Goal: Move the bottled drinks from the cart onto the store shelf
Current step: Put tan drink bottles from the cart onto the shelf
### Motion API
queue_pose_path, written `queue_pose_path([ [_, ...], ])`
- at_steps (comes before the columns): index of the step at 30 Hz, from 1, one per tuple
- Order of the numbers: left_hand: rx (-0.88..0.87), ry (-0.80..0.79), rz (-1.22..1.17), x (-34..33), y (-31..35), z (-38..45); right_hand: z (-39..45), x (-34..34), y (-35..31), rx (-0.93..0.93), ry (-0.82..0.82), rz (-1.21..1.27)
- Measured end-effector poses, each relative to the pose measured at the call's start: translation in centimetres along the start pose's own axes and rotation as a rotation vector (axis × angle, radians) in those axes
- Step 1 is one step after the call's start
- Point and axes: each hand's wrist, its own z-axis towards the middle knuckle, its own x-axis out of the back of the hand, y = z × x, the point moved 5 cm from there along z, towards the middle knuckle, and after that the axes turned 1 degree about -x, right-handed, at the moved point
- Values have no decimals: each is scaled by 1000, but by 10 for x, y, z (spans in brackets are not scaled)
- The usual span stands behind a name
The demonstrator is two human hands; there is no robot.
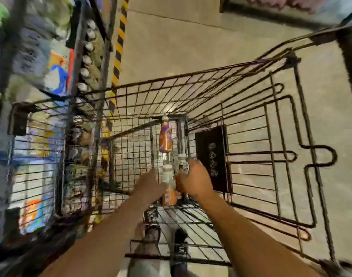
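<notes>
A wire shopping cart (191,90) fills the view from above. On its floor lies one orange bottle with a purple label (165,139) near the far end. A second orange bottle (168,188) lies closer to me, between my hands. My left hand (149,185) rests against its left side with the fingers bent. My right hand (195,179) is curled around a third bottle (182,162), whose white cap and clear neck stick out above the fingers. The frame is blurred, so the left hand's grip is unclear.
Store shelves (87,62) with rows of white-capped bottles and colourful packs run along the left, right beside the cart. A black and yellow striped line (119,47) marks the beige floor. A dark sign (211,156) hangs on the cart's right wall. My legs and shoes show below.
</notes>
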Motion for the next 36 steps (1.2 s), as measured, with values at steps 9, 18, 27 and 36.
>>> queue_pose_path([
  [9,76,-169,-74,-83,-35,84,65,-71,24,-178,-46,8],
  [18,80,3,-155,-79,-36,102,80,-91,33,-248,61,-137],
  [27,87,51,4,-38,-61,97,75,-106,29,-235,66,6],
  [36,43,255,-194,11,-60,49,47,-75,0,-53,126,177],
])
